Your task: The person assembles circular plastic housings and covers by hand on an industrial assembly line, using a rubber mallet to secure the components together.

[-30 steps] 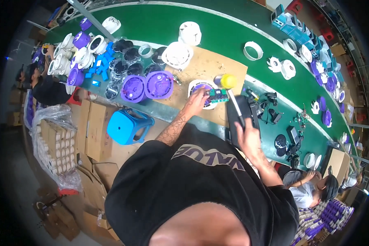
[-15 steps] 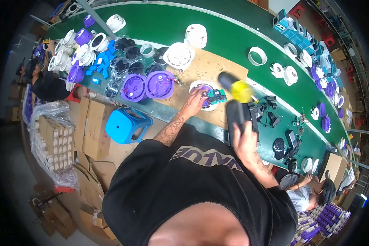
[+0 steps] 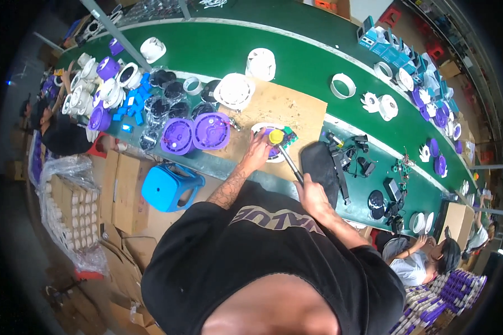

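In my right hand [image 3: 314,196] is the handle of a mallet [image 3: 288,159], its fingers wrapped round it. The mallet's yellow head [image 3: 275,137] is over a round purple-and-white plastic housing [image 3: 275,158], by the fingertips of my left hand [image 3: 256,152]. Those fingers are curled together on the housing; what they pinch is hidden behind the head. A green circuit board [image 3: 290,135] shows at the housing's right side. All this is on a brown board [image 3: 302,106] on the bench. I cannot tell whether the mallet touches anything.
Two purple housings [image 3: 212,131] lie left of the brown board, white housings [image 3: 235,91] behind. A black pouch [image 3: 319,167] and black adapters with cables [image 3: 359,159] are at right. Beyond runs a green conveyor belt [image 3: 307,61]. A blue stool [image 3: 170,187] stands left; people sit at both sides.
The mallet has swung down and left from above the black pouch to over the housing, my right hand moving left with it. My left hand stays at the housing. The whole view has shifted slightly.
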A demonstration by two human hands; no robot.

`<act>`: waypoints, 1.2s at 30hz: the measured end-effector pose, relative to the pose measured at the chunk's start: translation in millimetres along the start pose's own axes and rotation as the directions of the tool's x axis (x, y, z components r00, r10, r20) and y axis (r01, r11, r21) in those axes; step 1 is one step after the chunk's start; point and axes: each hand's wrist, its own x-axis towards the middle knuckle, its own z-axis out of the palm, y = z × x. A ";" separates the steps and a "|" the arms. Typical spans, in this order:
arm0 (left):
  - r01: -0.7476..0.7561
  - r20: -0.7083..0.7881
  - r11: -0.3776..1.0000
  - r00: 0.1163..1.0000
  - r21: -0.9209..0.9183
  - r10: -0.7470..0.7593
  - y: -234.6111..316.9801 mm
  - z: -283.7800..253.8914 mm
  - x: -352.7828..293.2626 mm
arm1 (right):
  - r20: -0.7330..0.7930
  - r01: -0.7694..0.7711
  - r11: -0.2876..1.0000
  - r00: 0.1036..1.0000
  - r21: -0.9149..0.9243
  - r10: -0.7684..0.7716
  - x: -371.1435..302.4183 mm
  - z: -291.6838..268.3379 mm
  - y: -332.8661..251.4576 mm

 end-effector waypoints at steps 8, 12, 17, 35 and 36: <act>-0.039 0.020 0.999 0.999 0.011 0.038 4.7 -13.3 7.6 | -0.323 0.108 0.992 0.943 0.062 -0.083 -13.8 -45.5 -40.1; -0.073 0.020 0.993 0.997 0.097 0.072 -1.7 -5.4 0.0 | 0.020 -0.012 1.000 1.000 -0.008 0.013 -0.6 3.3 2.2; 0.001 -0.035 0.999 0.999 0.054 0.001 1.6 -19.7 0.6 | -0.155 -0.153 0.981 0.973 0.120 0.171 -7.9 -17.4 11.1; 0.366 -0.025 0.415 0.725 -0.833 -0.688 -30.9 -76.7 -50.0 | -0.220 0.340 0.895 0.886 -0.290 -0.408 97.5 81.6 3.6; 0.387 0.000 0.399 0.718 -0.831 -0.696 -30.9 -72.4 -55.5 | -0.213 0.346 0.892 0.886 -0.292 -0.413 115.3 90.5 3.3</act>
